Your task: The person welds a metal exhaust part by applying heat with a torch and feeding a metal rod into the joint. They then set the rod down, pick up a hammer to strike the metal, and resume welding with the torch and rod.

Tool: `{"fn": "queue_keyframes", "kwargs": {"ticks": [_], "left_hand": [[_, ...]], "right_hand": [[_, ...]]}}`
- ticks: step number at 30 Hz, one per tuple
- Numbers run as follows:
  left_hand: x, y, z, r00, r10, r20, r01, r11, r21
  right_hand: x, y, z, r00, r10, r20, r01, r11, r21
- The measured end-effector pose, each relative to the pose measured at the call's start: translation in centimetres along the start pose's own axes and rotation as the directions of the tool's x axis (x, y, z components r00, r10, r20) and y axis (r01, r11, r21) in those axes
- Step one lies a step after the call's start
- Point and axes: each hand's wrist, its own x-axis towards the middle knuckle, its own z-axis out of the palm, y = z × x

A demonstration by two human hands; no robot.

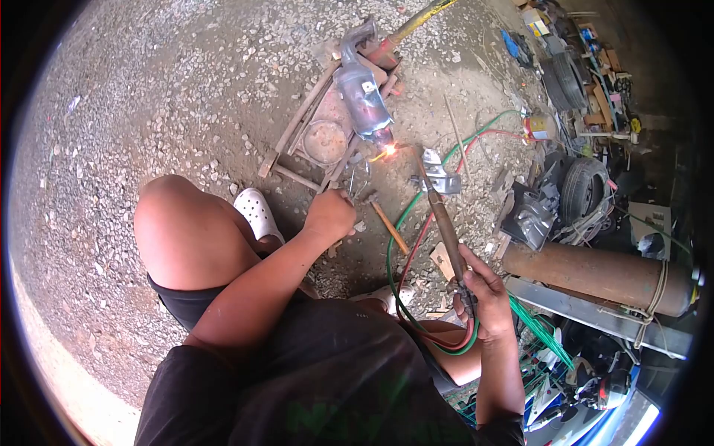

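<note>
My right hand (486,293) is wrapped round the handle of a gas torch (440,212), whose red and green hoses (398,245) loop down below it. A bright flame (390,151) burns at the torch's tip, right at the lower end of a metal exhaust canister (363,97) with a bent pipe. The canister leans on a rusty metal frame (301,115) on the ground. My left hand (331,214) is closed beside the frame's near end; thin shiny metal shows just past its fingers, and I cannot tell what it holds.
A wooden-handled hammer (389,227) and a bent metal plate (440,175) lie on the gravel. To the right are a rusty gas cylinder (595,275), a tyre (584,189), a can (535,128) and scrap. A yellow bar (416,26) rises behind the frame.
</note>
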Motion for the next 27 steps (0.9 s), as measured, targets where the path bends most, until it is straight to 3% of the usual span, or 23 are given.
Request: {"fn": "queue_keyframes", "kwargs": {"ticks": [20,27], "left_hand": [[1.7,-1.5,1.3,0.995,0.085,-0.052,-0.087,0.996,-0.028],[1.1,-0.5,1.0,0.999,0.036,-0.032,-0.038,0.998,-0.047]], "right_hand": [[0.3,0.3,-0.4,1.000,-0.005,0.004,0.005,1.000,0.000],[0.3,0.1,-0.1,1.000,-0.001,-0.001,0.001,1.000,0.001]]}}
